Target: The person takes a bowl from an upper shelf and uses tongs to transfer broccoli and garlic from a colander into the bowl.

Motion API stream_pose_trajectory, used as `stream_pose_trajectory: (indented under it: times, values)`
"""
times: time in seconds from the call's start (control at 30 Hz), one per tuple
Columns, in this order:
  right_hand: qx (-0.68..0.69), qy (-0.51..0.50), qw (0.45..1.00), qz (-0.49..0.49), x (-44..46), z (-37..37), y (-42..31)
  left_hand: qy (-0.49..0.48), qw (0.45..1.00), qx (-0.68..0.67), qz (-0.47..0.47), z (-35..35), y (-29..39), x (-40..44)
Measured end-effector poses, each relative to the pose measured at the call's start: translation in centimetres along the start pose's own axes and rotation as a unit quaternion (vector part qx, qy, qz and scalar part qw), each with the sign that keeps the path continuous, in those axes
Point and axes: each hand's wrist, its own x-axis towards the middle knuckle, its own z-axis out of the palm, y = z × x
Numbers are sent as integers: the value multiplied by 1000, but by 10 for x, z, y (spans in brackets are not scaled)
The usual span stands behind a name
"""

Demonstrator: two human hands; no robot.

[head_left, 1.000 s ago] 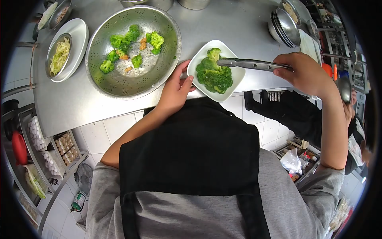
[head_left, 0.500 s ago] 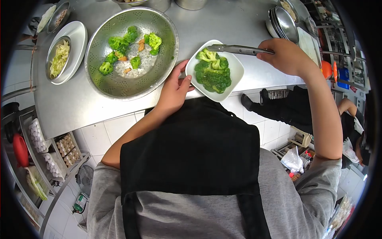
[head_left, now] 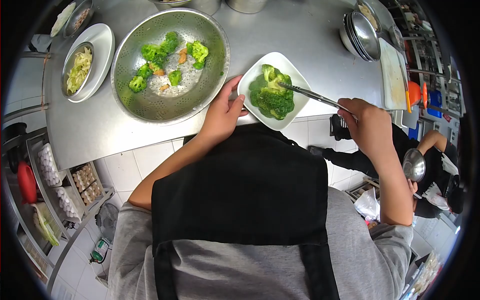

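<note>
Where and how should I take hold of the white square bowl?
Likely the left rim of the white square bowl, coming from the left, where the left hand sits: that edge is clear of broccoli, while the tongs in the right hand occupy the right side.

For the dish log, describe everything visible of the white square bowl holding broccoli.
The white, square, rounded-corner bowl looks smooth, perhaps ceramic, with sloping sides. It faces up, holding clustered green broccoli, with bare white showing around it. One corner points toward the wearer at the near edge of the grey metal table; whether it rests there or is held up is unclear. The bare left hand touches its left side.
</note>
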Motion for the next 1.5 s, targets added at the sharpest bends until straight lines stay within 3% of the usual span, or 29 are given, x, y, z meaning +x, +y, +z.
stream_pose_trajectory:
  times: [0.27,0.53,0.63,0.87,1.1,1.33,1.5]
  values:
    - [-168,60,983,-37,-18,-1,2,0,1000,16,1,0,-2,2]
    - [-204,99,968,-105,7,14,9,-2,1000,10,3,0,1,1]
    - [-183,80,975,-96,7,5,8,3,1000,14,2,1,0,1]
    - [17,15,1000,5,14,-9,10,-4,1000,9,-3,0,-1,1]
    - [80,-32,996,-9,34,17,32,5,1000,8,7,1,-1,1]
    - [114,-34,993,14,34,-2,24,-1,1000,13,7,-2,-4,2]
    - [189,63,978,-60,54,-6,-10,14,998,13,66,-1,-10,11]
